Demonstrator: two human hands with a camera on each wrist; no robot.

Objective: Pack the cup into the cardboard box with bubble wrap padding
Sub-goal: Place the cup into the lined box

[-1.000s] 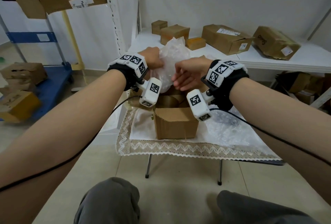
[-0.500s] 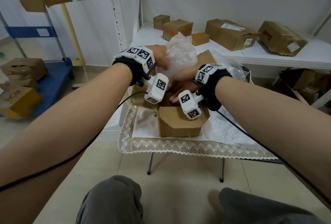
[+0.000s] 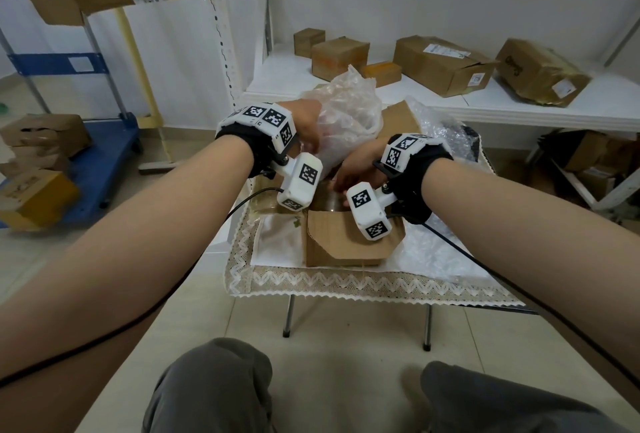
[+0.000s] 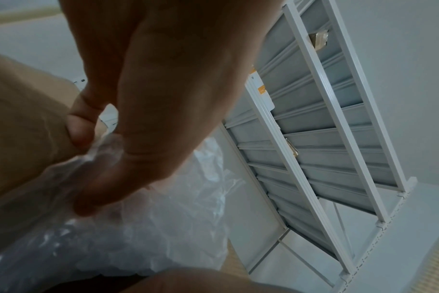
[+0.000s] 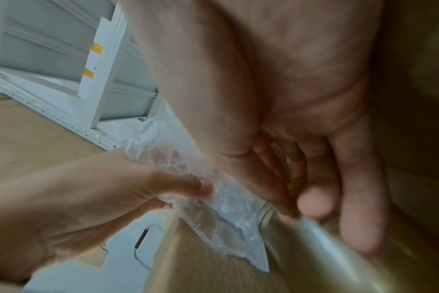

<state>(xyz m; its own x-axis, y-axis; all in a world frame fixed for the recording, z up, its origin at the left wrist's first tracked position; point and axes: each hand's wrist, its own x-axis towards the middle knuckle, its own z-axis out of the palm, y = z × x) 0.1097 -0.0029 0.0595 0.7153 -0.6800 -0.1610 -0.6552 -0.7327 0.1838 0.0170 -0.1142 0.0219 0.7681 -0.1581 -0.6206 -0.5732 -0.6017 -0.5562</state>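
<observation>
An open brown cardboard box (image 3: 343, 242) stands on a small table. My left hand (image 3: 304, 127) holds a crumpled bunch of bubble wrap (image 3: 346, 121) over the box's far side, pinching it between thumb and fingers (image 4: 88, 138). My right hand (image 3: 356, 173) reaches down into the box. Its fingers (image 5: 313, 202) curl over the rim of a shiny clear cup (image 5: 326, 247). The cup (image 3: 329, 202) shows only partly inside the box, behind the wrist cameras. The lower end of the bubble wrap (image 5: 213, 198) hangs beside the cup against the box wall.
The table has a lace-edged cloth (image 3: 346, 283). A loose bubble wrap sheet (image 3: 433, 252) lies to the box's right. Behind is a white shelf (image 3: 519, 103) with several cardboard boxes. At the left stands a blue cart (image 3: 104, 145) with more boxes. My knees are below the table's front edge.
My right hand has left the bubble wrap bunch and gone down into the box onto the cup. My left hand has kept its hold on the wrap.
</observation>
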